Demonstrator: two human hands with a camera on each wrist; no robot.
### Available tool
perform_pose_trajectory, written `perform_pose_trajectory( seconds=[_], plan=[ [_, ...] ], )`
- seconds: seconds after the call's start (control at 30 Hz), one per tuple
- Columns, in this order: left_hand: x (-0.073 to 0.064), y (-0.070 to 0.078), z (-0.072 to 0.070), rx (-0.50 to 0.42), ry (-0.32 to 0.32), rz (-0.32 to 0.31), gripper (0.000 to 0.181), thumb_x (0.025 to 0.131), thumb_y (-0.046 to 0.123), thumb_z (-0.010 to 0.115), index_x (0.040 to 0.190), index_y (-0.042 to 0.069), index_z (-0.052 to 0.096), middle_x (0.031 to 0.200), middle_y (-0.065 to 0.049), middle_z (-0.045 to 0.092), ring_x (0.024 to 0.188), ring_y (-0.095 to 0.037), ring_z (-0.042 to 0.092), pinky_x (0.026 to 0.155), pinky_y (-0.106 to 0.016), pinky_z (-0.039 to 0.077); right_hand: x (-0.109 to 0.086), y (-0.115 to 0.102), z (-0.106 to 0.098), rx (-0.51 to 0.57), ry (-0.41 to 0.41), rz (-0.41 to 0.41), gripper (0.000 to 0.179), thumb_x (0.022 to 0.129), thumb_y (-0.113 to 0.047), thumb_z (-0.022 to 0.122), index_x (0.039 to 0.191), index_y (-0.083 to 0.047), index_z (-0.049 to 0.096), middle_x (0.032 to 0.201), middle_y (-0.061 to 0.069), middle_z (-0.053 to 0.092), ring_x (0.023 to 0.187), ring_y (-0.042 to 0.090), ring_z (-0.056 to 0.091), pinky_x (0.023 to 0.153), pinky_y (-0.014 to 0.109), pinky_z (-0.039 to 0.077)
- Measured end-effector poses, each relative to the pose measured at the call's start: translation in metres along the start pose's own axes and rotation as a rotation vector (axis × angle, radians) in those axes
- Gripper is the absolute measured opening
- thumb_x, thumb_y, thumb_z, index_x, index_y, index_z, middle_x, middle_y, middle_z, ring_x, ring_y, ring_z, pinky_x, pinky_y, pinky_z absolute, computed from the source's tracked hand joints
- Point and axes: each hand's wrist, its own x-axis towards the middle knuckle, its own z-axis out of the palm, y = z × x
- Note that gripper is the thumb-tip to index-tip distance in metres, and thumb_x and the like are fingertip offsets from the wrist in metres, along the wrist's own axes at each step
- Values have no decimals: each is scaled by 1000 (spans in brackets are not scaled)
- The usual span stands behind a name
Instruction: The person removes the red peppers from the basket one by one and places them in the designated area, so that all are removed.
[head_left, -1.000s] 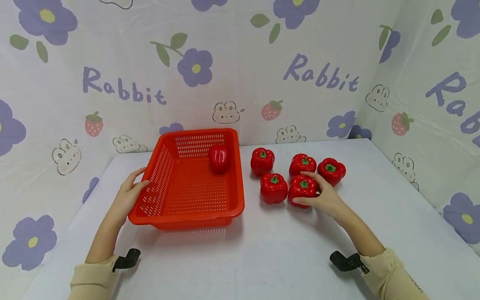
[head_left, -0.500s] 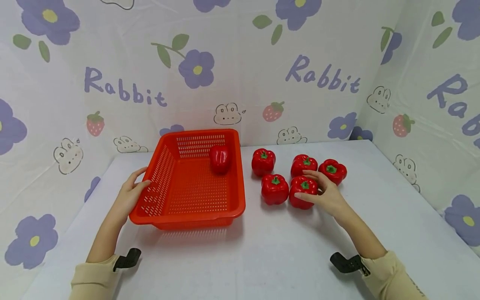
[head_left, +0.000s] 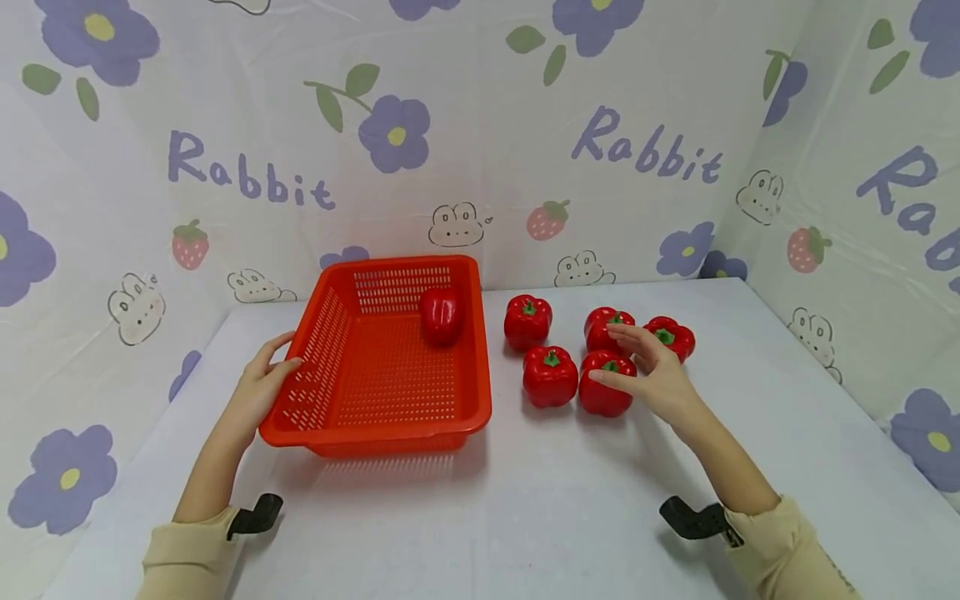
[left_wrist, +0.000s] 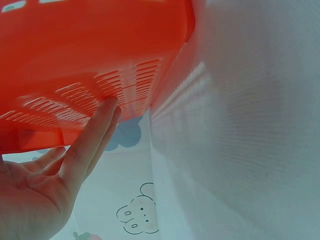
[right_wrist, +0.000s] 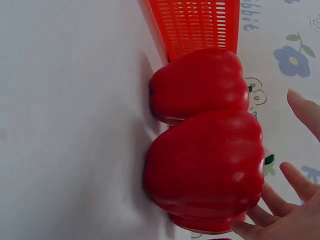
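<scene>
My left hand [head_left: 258,387] holds the left side of the red plastic basket [head_left: 375,432], thumb at the rim. In the left wrist view, fingers [left_wrist: 92,132] of that hand lie long against the slotted outer wall. One red bell pepper [head_left: 442,317] lies on its side inside, at the back right. My right hand [head_left: 660,383] hovers spread over the front right bell pepper [head_left: 604,395], thumb and fingers apart and nothing held. In the right wrist view, fingers [right_wrist: 295,182] show beside the large near pepper [right_wrist: 205,162].
Left of that pepper stands another red pepper [head_left: 550,379]; farther back are peppers [head_left: 527,323], [head_left: 600,327] and the rightmost pepper [head_left: 678,335], partly behind my hand. A white table [head_left: 525,508] carries everything. A patterned cloth [head_left: 487,125] rises along the back and sides.
My right hand has loosened from the front right pepper and risen slightly up and to the right; the pepper stays on the table. My left hand and the basket have not moved.
</scene>
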Motion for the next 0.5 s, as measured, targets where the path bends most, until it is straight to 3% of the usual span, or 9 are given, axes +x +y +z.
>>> perform_pose_trajectory(
  seconds=[0.27, 0.5],
  plan=[
    [0, 0, 0, 6, 6, 3, 59, 104, 33, 39, 157, 18, 18, 135, -35, 49, 78, -3, 67, 68, -27, 60, 11, -26, 1, -14, 30, -19, 81, 84, -31, 75, 151, -20, 31, 155, 13, 37, 144, 35, 32, 117, 57, 28],
    [0, -2, 1, 4, 7, 0, 59, 104, 33, 39, 157, 18, 18, 136, -35, 48, 80, -4, 68, 69, -28, 60, 37, -54, 13, 81, 53, -34, 78, 87, -37, 71, 152, -25, 30, 156, 7, 38, 144, 29, 36, 107, 55, 43]
  ],
)
